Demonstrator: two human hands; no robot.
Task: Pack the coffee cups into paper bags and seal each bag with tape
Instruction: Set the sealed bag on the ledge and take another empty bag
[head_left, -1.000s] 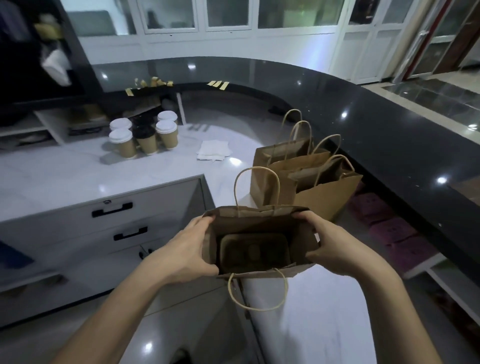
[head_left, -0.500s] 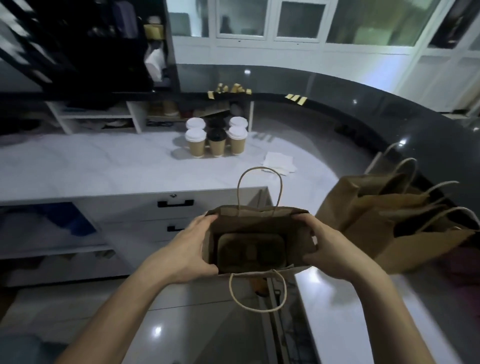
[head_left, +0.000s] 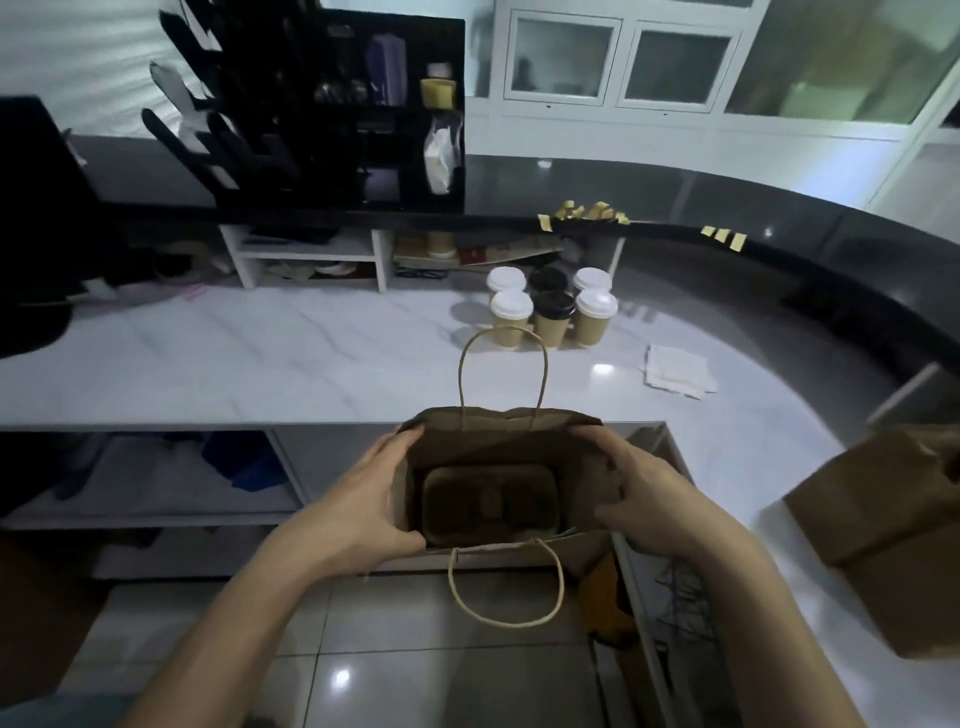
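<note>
The paper bag (head_left: 498, 441) is still held open, left hand (head_left: 363, 499) and right hand (head_left: 639, 499) each curled over a side of its rim, a cup tray (head_left: 488, 506) lying inside. It has been carried away from the other bags (head_left: 883, 519), now right of the hands; the coffee cups (head_left: 553, 312) stand on the desk (head_left: 260, 353) straight beyond them, so loading is judged next.

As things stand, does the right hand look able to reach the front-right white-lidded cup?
Probably not right now: the right hand grips the paper bag. Otherwise only bare counter lies between it and the white-lidded cup, so the way looks free.
</note>
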